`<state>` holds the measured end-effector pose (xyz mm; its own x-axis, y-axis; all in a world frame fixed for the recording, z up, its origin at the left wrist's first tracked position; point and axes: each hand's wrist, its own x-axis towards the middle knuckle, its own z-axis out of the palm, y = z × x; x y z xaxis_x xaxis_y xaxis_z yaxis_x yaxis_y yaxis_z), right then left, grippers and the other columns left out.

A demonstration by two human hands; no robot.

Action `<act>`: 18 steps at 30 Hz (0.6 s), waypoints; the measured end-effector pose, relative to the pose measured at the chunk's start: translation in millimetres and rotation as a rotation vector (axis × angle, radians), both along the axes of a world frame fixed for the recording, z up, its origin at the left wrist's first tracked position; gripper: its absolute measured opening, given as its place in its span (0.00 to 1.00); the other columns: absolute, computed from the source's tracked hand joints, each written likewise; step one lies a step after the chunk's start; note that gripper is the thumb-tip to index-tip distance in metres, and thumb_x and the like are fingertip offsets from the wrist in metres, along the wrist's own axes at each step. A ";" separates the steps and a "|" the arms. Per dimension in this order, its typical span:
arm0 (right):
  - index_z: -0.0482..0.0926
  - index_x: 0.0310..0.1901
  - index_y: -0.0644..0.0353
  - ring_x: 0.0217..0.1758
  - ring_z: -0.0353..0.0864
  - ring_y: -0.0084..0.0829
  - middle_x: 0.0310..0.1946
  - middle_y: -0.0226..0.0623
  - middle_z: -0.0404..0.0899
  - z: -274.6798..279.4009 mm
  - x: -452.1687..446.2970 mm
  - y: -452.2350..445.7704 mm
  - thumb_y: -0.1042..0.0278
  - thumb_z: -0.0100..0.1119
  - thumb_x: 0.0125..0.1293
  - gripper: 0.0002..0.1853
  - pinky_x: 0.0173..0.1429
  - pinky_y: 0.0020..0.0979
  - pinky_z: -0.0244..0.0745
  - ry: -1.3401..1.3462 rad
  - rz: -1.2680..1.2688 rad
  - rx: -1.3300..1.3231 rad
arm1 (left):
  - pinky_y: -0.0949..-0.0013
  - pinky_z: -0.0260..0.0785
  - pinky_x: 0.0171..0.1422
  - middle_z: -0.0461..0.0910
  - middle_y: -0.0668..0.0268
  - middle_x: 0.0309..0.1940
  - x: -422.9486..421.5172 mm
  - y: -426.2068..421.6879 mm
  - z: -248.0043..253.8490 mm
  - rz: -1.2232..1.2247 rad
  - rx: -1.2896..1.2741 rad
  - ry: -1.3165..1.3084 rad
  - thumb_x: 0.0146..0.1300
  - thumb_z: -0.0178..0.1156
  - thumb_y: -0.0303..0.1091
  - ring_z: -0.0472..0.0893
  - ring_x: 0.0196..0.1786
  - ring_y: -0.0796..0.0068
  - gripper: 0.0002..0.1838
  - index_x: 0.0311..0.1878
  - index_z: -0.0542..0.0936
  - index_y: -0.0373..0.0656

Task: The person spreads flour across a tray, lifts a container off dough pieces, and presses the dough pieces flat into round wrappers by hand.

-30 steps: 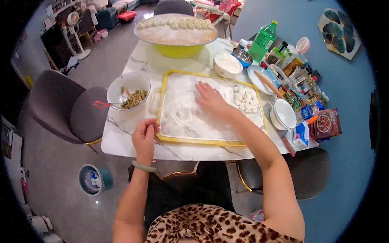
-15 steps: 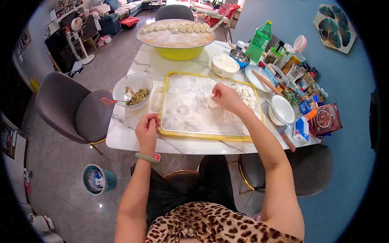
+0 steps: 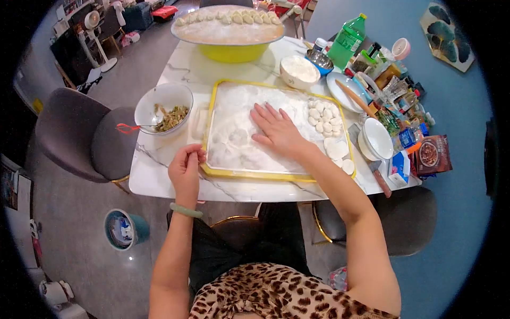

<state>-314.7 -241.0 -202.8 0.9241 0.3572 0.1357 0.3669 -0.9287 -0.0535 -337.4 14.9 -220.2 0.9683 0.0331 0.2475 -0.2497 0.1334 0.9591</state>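
My right hand [image 3: 277, 130] lies palm down with its fingers spread on the floured board [image 3: 234, 101], which has a yellow rim; whatever is beneath the palm is hidden. Small dough pieces [image 3: 324, 117] cluster at the board's right side, with flattened dough rounds [image 3: 336, 149] below them. At the board's lower left corner, my left hand [image 3: 186, 166] has its fingers pressed together, and anything between them is too small to make out. A white bowl [image 3: 149, 101] of chopped filling [image 3: 171, 118] with a red-handled utensil [image 3: 127, 128] stands left of the board.
Behind the board, a yellow-green basin [image 3: 234, 52] supports a round tray [image 3: 228, 32] with a row of dumplings. A flour bowl [image 3: 299, 73], a plate with a rolling pin [image 3: 355, 99], a white bowl [image 3: 375, 139], a knife [image 3: 381, 182] and a green bottle [image 3: 347, 42] are at the right.
My right hand was pinched over a dough piece half a second ago; it is now flat and spread, slightly left. My left hand stays by the corner. The view has shifted slightly.
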 end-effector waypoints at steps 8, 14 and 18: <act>0.59 0.62 0.56 0.70 0.46 0.42 0.66 0.44 0.50 -1.5 18.3 -23.9 0.49 0.44 0.63 0.29 0.68 0.45 0.48 -0.174 0.256 -0.158 | 0.79 0.68 0.38 0.76 0.66 0.29 0.7 0.9 -1.6 -0.020 -0.050 -0.005 0.62 0.47 0.21 0.74 0.31 0.81 0.07 0.38 0.75 0.34; 0.76 0.44 0.55 0.47 0.72 0.44 0.43 0.41 0.74 35.5 4.3 -29.3 0.63 0.53 0.55 0.15 0.51 0.38 0.69 -0.264 -0.024 0.273 | 0.79 0.69 0.39 0.76 0.66 0.30 3.1 0.4 -2.2 -0.026 -0.019 -0.052 0.63 0.46 0.22 0.75 0.31 0.81 0.08 0.39 0.76 0.34; 0.78 0.32 0.56 0.38 0.75 0.42 0.32 0.40 0.77 25.5 -7.8 -19.3 0.64 0.55 0.50 0.08 0.43 0.39 0.71 -0.131 -0.177 0.083 | 0.78 0.70 0.39 0.76 0.66 0.30 0.6 0.6 -1.4 -0.037 0.015 -0.036 0.63 0.46 0.22 0.75 0.31 0.81 0.09 0.40 0.76 0.35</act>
